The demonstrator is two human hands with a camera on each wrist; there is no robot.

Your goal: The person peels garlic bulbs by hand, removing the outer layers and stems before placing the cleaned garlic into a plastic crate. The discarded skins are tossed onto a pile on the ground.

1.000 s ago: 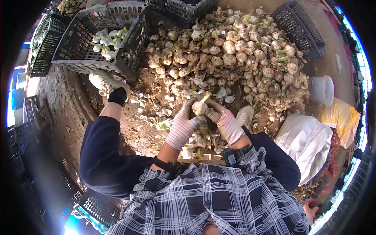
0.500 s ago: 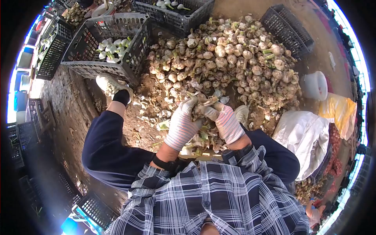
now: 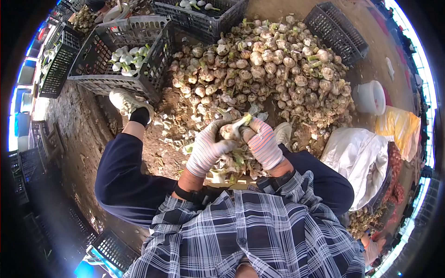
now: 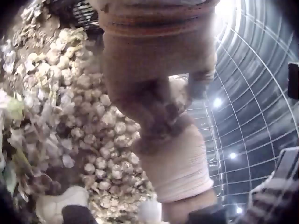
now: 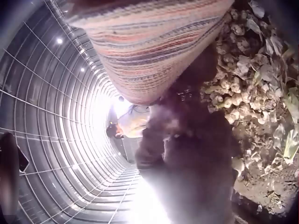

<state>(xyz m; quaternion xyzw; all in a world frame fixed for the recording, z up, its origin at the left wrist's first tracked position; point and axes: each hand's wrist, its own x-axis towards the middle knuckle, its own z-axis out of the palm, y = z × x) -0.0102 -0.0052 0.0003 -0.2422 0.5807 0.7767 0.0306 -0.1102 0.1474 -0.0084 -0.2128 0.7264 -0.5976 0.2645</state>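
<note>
In the head view a garlic bulb (image 3: 228, 131) with a pale green stem (image 3: 243, 121) is between two gloved hands. The left hand (image 3: 207, 147) curls its fingers and thumb round the bulb. At the stem side, the right hand (image 3: 264, 144) pinches the garlic with its fingertips. Both gloves are striped and dirty at the fingers. In the left wrist view the left hand (image 4: 154, 56) and right hand (image 4: 175, 158) meet, with part of the bulb (image 4: 178, 91) between them. The right wrist view shows the right hand (image 5: 154, 51) close up; shadow hides its fingers.
A large garlic pile (image 3: 278, 69) lies beyond the hands. Peeled white garlic lies in a black crate (image 3: 111, 83) at upper left; another crate (image 3: 336, 32) stands upper right. A white bucket (image 3: 369, 97) and white sack (image 3: 356, 162) are at right. Loose skins (image 3: 174, 129) litter the ground.
The bulb has turned so that its stem points up and right. The hands have shifted slightly left, and the bulb shows more plainly between them than half a second ago.
</note>
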